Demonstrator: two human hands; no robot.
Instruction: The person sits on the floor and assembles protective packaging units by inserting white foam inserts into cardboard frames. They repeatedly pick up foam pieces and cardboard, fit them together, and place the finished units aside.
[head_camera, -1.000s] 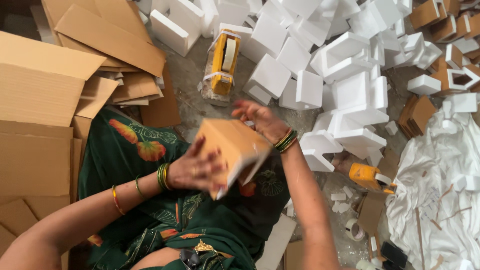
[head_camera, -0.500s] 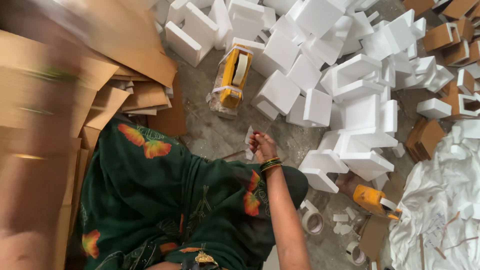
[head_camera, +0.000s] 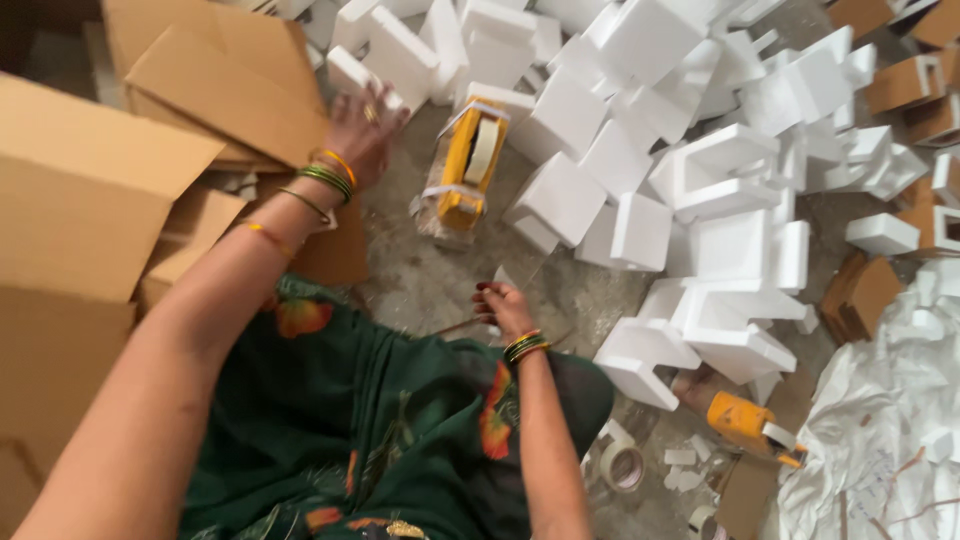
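My left hand (head_camera: 358, 128) stretches to the upper left with fingers spread, resting on a white foam block (head_camera: 352, 72) at the edge of a flat cardboard sheet (head_camera: 230, 90). It holds nothing. My right hand (head_camera: 503, 308) is low on the concrete floor by my green flowered dress (head_camera: 340, 420), fingers curled under, beside a small white scrap (head_camera: 503, 277). Whether it grips anything is hidden. A yellow item in clear plastic wrap (head_camera: 462, 170) lies on the floor between the two hands.
A big heap of white foam blocks (head_camera: 700, 200) fills the top and right. Flattened cardboard (head_camera: 70, 200) is stacked at the left. An orange tape dispenser (head_camera: 748, 424), a tape roll (head_camera: 622, 466), white plastic sheeting (head_camera: 880, 440) and small brown boxes (head_camera: 860, 295) lie to the right.
The small cardboard box held in both hands a second ago has left them. My left arm has swung out to the upper left, and my right hand has dropped to the floor.
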